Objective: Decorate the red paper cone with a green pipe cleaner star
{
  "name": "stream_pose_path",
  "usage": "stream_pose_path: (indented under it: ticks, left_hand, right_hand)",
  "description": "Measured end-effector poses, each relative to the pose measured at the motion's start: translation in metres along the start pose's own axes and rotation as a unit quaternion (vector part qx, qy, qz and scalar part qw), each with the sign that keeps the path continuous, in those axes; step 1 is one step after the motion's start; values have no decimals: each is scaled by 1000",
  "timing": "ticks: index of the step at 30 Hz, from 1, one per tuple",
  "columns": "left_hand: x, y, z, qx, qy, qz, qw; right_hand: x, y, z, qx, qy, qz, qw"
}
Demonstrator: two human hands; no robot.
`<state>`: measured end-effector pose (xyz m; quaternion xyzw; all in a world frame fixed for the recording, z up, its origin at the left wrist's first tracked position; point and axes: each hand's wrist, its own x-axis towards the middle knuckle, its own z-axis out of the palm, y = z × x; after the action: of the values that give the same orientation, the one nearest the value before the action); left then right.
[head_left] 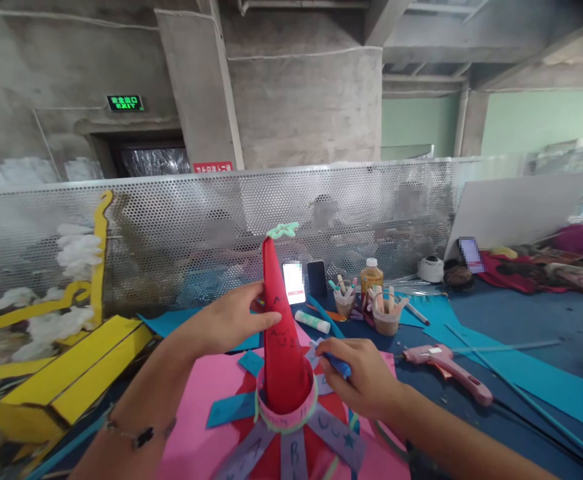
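Note:
A tall red paper cone [282,333] with small dark marks drawn on it rises from a pink ring [287,419]; a pale green star [283,231] tops it. My left hand [239,313] grips the cone's side, thumb across the front. Blue and purple paper strips [231,408] fan out around the ring over red paper, some with letters and a star drawn on them. In my right hand [359,373], closed just right of the cone, is a blue marker [339,365]. Its tip is hidden by the fingers. Under all this lies a pink sheet [196,400].
Behind the cone stand a glue stick [312,322], two phones, a bottle [371,277] and cups of markers and clay tools [386,320]. A pink glue gun [451,373] with its cord lies right. Yellow card boxes [71,373] sit left; a perforated metal screen [171,233] runs behind.

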<state>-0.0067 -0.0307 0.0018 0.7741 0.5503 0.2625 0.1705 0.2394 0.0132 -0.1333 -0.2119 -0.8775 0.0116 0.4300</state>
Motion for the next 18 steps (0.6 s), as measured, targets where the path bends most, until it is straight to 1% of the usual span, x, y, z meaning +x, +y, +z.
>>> stream_pose_path:
  ticks: [3, 5, 7, 9, 12, 14, 16, 17, 18]
  left_hand:
    - [1, 1, 0, 2, 46, -1, 999]
    - [2, 1, 1, 11, 89, 3, 996]
    - [5, -1, 5, 21, 138, 7, 990]
    - [9, -4, 10, 35, 168, 2, 985]
    - [13, -6, 15, 60, 155, -36, 985]
    - [10, -1, 11, 104, 161, -67, 979]
    - [0, 10, 5, 170, 195, -85, 962]
    - [-5, 17, 2, 194, 200, -83, 957]
    - [-11, 23, 1, 203, 182, -65, 960]
  right_hand:
    - [1, 1, -3, -8, 13, 6, 1000]
    - [2, 3, -5, -12, 29, 12, 999]
    - [3, 6, -7, -11, 45, 19, 999]
    - [3, 9, -8, 9, 61, 44, 997]
    - [4, 12, -7, 101, 86, 116, 984]
    - [5, 12, -5, 172, 91, 153, 969]
    - [5, 8, -3, 259, 87, 174, 946]
    - [6, 5, -3, 305, 83, 179, 932]
    - [6, 2, -2, 352, 81, 183, 914]
